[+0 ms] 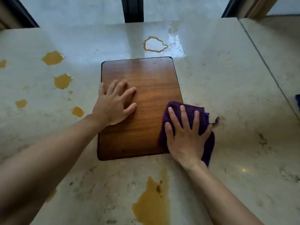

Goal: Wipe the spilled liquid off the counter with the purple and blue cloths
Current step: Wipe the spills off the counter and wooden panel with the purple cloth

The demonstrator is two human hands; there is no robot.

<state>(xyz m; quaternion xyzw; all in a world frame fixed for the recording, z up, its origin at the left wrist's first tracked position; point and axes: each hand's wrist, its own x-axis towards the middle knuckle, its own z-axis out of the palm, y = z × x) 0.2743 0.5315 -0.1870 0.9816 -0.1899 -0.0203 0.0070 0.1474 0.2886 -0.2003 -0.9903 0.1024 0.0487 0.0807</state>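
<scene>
My right hand [185,135] lies flat with spread fingers on the folded purple cloth [201,117], which straddles the right edge of a brown wooden board [146,82] and the pale marble counter [235,95]. My left hand [113,104] presses flat on the board's left side. Yellow-brown liquid lies in several puddles at the left [62,81], in a large pool near the front edge [151,203] and as a ring-shaped puddle behind the board [155,44]. A sliver of something blue, perhaps the blue cloth [297,103], shows at the far right edge.
A window with dark frames [132,8] runs along the back of the counter. A seam [266,65] splits the counter from another slab at the right. A wet, shiny patch [174,41] lies right of the ring-shaped puddle.
</scene>
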